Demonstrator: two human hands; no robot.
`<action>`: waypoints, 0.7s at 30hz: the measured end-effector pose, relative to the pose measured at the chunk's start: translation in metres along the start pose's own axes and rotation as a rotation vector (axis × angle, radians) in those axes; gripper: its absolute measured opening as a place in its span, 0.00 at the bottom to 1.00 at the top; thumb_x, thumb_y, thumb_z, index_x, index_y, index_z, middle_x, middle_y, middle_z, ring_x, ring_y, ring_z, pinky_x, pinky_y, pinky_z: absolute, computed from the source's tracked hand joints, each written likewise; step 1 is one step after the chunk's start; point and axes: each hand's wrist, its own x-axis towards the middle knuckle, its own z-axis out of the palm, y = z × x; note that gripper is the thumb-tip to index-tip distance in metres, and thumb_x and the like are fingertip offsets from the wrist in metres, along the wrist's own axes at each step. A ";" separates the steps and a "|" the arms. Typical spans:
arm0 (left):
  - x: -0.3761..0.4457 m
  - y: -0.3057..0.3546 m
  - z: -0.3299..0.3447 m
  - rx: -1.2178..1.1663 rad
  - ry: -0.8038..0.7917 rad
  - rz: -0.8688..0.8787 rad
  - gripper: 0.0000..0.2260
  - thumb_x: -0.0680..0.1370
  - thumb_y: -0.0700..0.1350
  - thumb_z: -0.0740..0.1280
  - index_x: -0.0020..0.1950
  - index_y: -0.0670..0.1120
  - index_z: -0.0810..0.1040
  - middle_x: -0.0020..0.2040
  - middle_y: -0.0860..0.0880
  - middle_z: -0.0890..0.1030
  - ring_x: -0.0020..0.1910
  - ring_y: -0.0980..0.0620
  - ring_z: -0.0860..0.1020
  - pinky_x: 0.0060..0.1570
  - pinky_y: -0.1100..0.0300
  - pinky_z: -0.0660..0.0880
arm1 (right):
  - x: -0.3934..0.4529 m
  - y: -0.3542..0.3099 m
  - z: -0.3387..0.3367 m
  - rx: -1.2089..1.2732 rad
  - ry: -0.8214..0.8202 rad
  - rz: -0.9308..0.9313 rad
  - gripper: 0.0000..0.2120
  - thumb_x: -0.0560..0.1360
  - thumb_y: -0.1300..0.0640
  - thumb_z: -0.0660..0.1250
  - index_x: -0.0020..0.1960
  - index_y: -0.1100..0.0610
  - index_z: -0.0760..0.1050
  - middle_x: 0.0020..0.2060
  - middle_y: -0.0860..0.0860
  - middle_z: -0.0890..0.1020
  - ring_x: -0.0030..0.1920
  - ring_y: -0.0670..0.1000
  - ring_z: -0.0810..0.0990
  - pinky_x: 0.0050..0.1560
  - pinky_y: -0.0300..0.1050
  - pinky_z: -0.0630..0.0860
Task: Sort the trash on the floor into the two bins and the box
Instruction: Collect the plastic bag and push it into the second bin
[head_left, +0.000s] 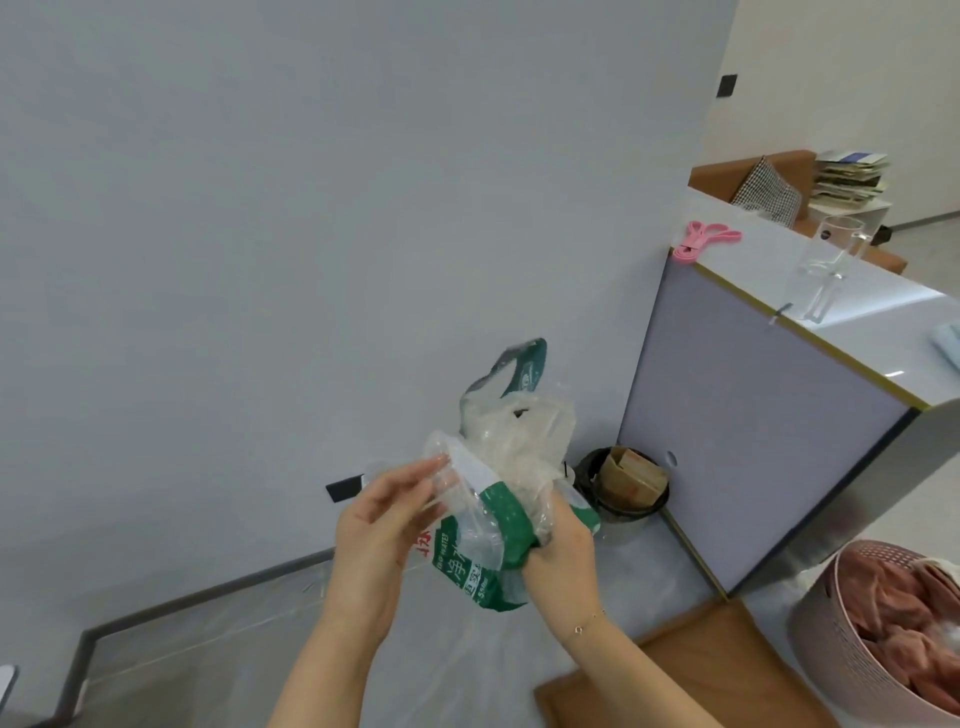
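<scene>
Both hands hold a crumpled green-and-clear plastic wrapper (488, 525) up above the floor, left of the black bin (623, 488). The right hand (558, 545) has its grip clenched around the wrapper's middle; the left hand (384, 525) pinches its clear edge between thumb and fingers. Cardboard (631, 475) sticks out of the bin.

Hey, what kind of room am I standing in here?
Probably a home, near a kitchen or living area: a counter cabinet with a glass pitcher on top, a sofa with a checked cushion behind it, and a pink laundry basket of clothes on the floor.
</scene>
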 end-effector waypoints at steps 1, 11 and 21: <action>-0.002 -0.008 -0.004 0.006 0.138 0.016 0.08 0.76 0.35 0.67 0.49 0.44 0.83 0.49 0.46 0.84 0.46 0.48 0.82 0.47 0.56 0.77 | 0.000 0.001 0.000 0.000 0.011 0.015 0.17 0.65 0.74 0.60 0.47 0.58 0.75 0.41 0.48 0.80 0.43 0.48 0.78 0.43 0.43 0.76; 0.016 -0.056 0.003 -0.327 -0.144 -0.575 0.32 0.71 0.54 0.74 0.71 0.55 0.65 0.64 0.43 0.78 0.63 0.40 0.77 0.58 0.34 0.73 | 0.016 -0.015 -0.022 0.441 -0.213 0.205 0.20 0.73 0.72 0.67 0.62 0.56 0.74 0.53 0.46 0.82 0.54 0.39 0.80 0.52 0.32 0.76; 0.070 -0.066 0.076 -0.182 -0.237 -0.580 0.32 0.70 0.56 0.75 0.71 0.49 0.70 0.63 0.43 0.79 0.61 0.42 0.78 0.60 0.45 0.75 | 0.045 -0.001 -0.065 0.800 -0.417 0.594 0.19 0.68 0.67 0.67 0.57 0.54 0.79 0.55 0.59 0.82 0.56 0.59 0.81 0.61 0.59 0.75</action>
